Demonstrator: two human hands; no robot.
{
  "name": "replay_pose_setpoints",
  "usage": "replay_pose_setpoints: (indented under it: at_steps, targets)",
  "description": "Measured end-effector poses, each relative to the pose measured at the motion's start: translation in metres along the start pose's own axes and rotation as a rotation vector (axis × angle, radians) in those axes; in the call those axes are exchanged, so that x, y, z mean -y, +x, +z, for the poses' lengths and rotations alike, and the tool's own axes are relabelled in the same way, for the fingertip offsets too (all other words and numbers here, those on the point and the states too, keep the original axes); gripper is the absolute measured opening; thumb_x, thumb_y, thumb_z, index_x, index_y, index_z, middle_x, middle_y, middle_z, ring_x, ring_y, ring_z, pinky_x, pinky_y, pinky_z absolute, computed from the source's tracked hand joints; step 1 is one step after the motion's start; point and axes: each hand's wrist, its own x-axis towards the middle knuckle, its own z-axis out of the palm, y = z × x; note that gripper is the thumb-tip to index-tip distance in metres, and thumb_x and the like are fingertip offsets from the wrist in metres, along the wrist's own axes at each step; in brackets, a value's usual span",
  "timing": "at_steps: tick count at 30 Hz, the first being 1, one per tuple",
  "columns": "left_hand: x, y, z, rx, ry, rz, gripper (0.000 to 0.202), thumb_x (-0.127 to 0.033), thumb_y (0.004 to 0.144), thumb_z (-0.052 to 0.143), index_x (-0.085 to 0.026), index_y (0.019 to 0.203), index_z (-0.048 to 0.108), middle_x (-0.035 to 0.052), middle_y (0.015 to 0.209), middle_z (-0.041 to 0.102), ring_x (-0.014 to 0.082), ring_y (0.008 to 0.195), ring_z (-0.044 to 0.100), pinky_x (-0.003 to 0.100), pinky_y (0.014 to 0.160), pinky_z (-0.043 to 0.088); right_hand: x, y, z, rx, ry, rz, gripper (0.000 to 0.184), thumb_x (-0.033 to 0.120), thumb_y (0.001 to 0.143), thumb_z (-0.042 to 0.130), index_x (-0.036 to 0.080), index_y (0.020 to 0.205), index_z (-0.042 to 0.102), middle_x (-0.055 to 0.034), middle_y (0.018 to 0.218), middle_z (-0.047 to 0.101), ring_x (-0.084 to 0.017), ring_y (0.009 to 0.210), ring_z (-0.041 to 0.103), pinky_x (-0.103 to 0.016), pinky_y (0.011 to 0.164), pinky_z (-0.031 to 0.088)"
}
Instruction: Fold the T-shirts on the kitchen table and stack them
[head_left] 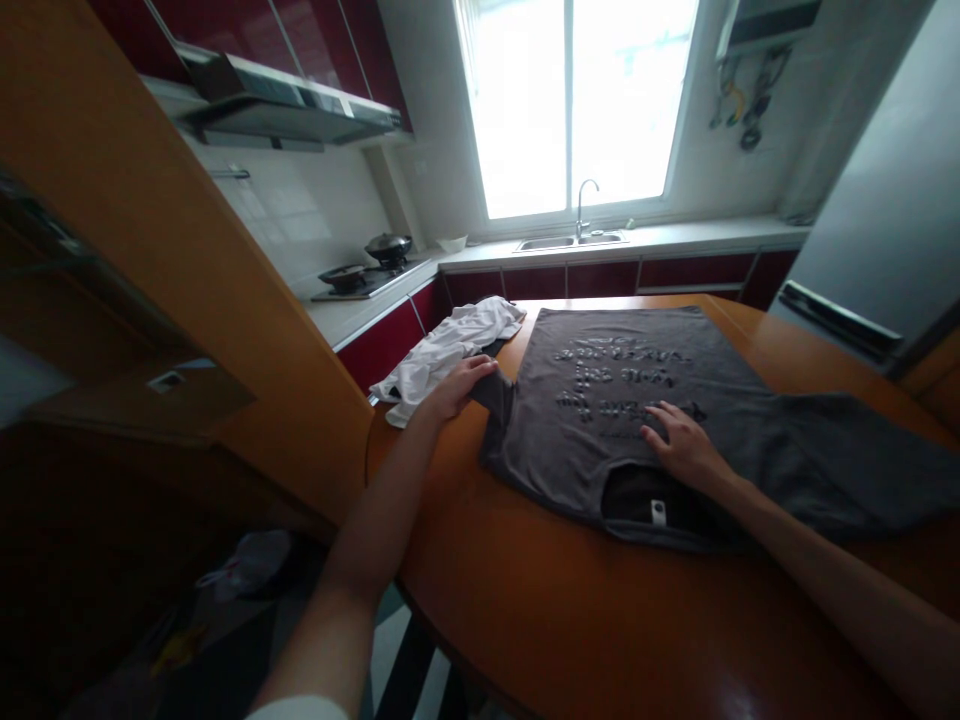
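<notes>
A dark grey T-shirt [562, 440] with raised black lettering lies spread on the wooden table [600, 620], its neckline and small white label towards me. My left hand [461, 385] pinches the sleeve on the shirt's left side, where the cloth is folded and lifted a little. Resting on the chest below the lettering, near the neckline, is my right hand [681, 440], its fingers spread and nothing in its grip. The other sleeve stretches out flat to the right, partly behind my right forearm.
A crumpled white garment [450, 345] lies at the table's left edge, just beyond my left hand. Farther back are a stove with a lidded pan [388, 248], a sink [547, 243] under the window, and a fridge [877, 200] at right. A wooden partition [247, 330] stands at left.
</notes>
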Motion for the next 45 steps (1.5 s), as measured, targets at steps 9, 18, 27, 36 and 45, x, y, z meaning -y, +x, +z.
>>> replay_pose_setpoints:
  at_steps: [9,18,27,36,45]
  targets:
    - [0.030,0.002,0.079,0.343,-0.087,0.042,0.043,-0.051,0.080,0.079,-0.016,0.100,0.064,0.0044,0.095,0.068,0.0152,0.080,0.068,0.025,0.068,0.056,0.000,0.000,-0.001,-0.008,0.020,-0.022,0.052,0.043,0.098,0.044,0.014,0.139,0.060,-0.0196,0.150,0.051,-0.033,0.140,0.047,-0.053,0.114,0.040]
    - [0.061,0.030,0.064,-0.087,0.637,0.371,0.026,-0.008,0.085,0.054,-0.015,0.098,0.076,0.0085,0.100,0.076,0.0211,0.096,0.070,0.034,0.094,0.055,0.003,0.001,-0.005,-0.001,0.023,-0.022,0.050,0.041,0.098,0.045,0.013,0.136,0.062,-0.0196,0.150,0.052,-0.032,0.141,0.046,-0.051,0.116,0.038]
    - [0.077,0.037,0.056,0.108,0.857,0.504,0.041,-0.027,0.097,0.052,-0.018,0.135,0.065,0.0118,0.147,0.058,0.0245,0.142,0.048,0.043,0.121,0.034,0.022,-0.004,-0.016,-0.045,0.173,-0.197,0.036,0.037,0.098,0.049,0.018,0.118,0.072,-0.0132,0.142,0.061,-0.029,0.140,0.049,-0.047,0.119,0.037]
    - [0.085,0.036,0.064,0.201,1.027,0.407,0.055,-0.053,0.102,0.044,-0.027,0.151,0.049,0.0094,0.164,0.036,0.0304,0.154,0.026,0.059,0.122,0.021,0.063,-0.027,-0.022,0.102,0.292,-0.498,0.038,0.037,0.101,0.053,0.024,0.136,0.063,-0.0080,0.144,0.061,-0.028,0.142,0.047,-0.052,0.119,0.039]
    - [0.088,0.037,0.065,0.227,1.078,0.344,0.058,-0.055,0.101,0.044,-0.028,0.153,0.046,0.0082,0.166,0.031,0.0311,0.155,0.022,0.058,0.123,0.019,0.080,-0.005,-0.027,0.119,0.163,-0.596,0.026,0.021,0.096,0.059,0.023,0.119,0.069,-0.0095,0.120,0.069,-0.027,0.116,0.061,-0.045,0.103,0.051]
